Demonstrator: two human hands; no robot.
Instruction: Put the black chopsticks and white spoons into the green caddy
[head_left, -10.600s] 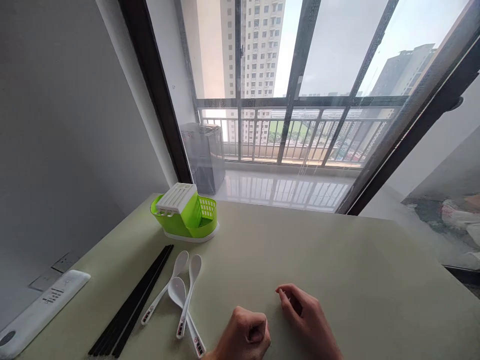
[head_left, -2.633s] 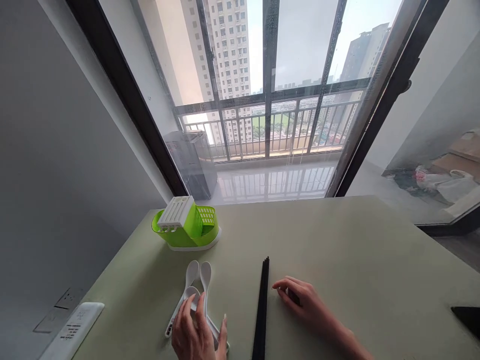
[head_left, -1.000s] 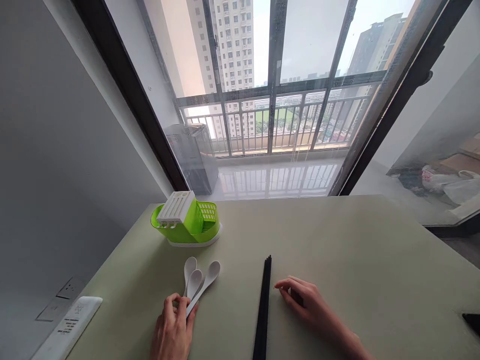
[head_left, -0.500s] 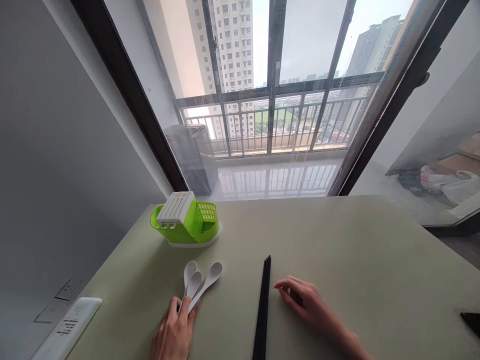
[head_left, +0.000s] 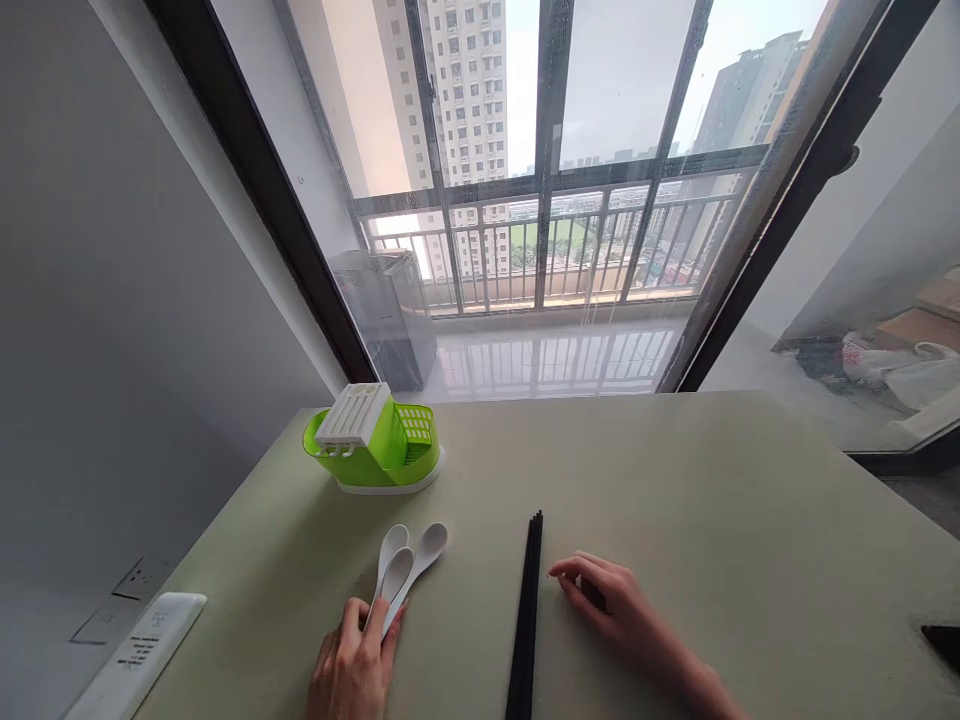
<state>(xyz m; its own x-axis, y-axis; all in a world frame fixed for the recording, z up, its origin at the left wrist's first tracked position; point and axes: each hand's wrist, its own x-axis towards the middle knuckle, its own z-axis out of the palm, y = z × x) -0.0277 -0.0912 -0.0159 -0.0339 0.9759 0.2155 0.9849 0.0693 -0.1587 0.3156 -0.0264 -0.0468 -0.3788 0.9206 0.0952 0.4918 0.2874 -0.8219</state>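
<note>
Three white spoons (head_left: pixel 399 566) are gathered at their handles by my left hand (head_left: pixel 352 660), low in the head view left of centre. Its fingers close around the handles, whose ends they hide; the bowls point away from me and fan slightly apart. My right hand (head_left: pixel 600 595) rests on the table to the right, fingers loosely curled in, with nothing visible in them. Between the hands lies a bundle of black chopsticks (head_left: pixel 526 620), tips pointing away from me. My right fingertips are just beside the bundle, apart from it.
A green and white cutlery holder (head_left: pixel 375 440) stands at the table's back left. On the left edge lies a white power strip (head_left: pixel 142 650). A dark object (head_left: pixel 941 638) shows at the far right edge. Behind the pale table (head_left: pixel 645 470) is a glass door.
The chopsticks have gone from left of the spoons to between my hands. My left hand has taken hold of the crossed spoons and drawn them together, lately shifting slightly right. My right hand stays still lately.
</note>
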